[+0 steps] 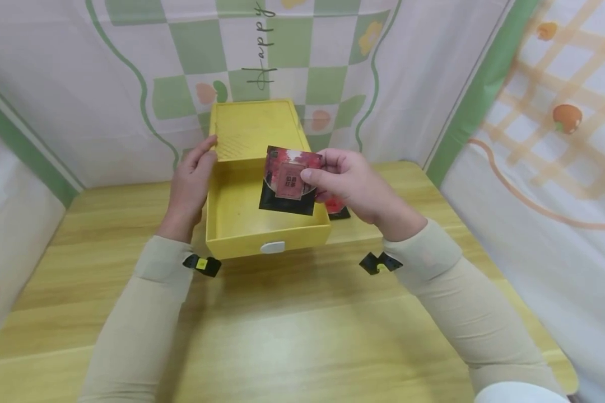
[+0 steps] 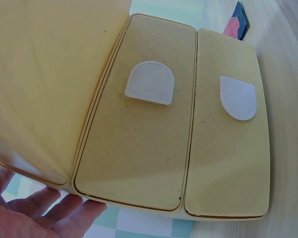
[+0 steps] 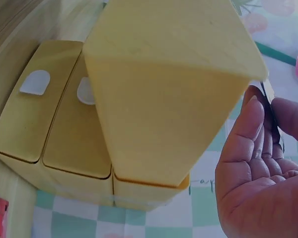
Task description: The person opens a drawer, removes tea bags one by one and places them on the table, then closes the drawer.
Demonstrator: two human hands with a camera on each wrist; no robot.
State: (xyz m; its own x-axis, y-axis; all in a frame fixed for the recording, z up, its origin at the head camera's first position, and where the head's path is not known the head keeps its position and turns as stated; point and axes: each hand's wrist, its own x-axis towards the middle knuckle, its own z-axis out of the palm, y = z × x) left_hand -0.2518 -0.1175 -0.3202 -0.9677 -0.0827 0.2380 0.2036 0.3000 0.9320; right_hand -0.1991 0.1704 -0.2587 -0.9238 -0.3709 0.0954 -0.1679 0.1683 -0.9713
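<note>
My right hand (image 1: pixel 355 182) pinches a square black-and-red tea sachet (image 1: pixel 288 182) between thumb and fingers, above a pulled-out drawer (image 1: pixel 302 239). In the right wrist view the sachet (image 3: pixel 273 119) shows nearly edge-on. The drawer is the top one of a small yellow drawer cabinet (image 1: pixel 257 127), and its bare bottom shows in the head view. Against the cabinet's left side rests my left hand (image 1: pixel 190 182), its fingers extended along the wall in the left wrist view. A second red-and-black sachet (image 1: pixel 338 210) lies on the table right of the drawer, partly hidden by my right hand.
Below the pulled-out drawer, two further drawers (image 2: pixel 134 148) are closed, each with a white rounded tab (image 2: pixel 150 83). The cabinet stands at the back of a wooden table (image 1: pixel 282 336), before a checked green-and-white curtain (image 1: pixel 196 50).
</note>
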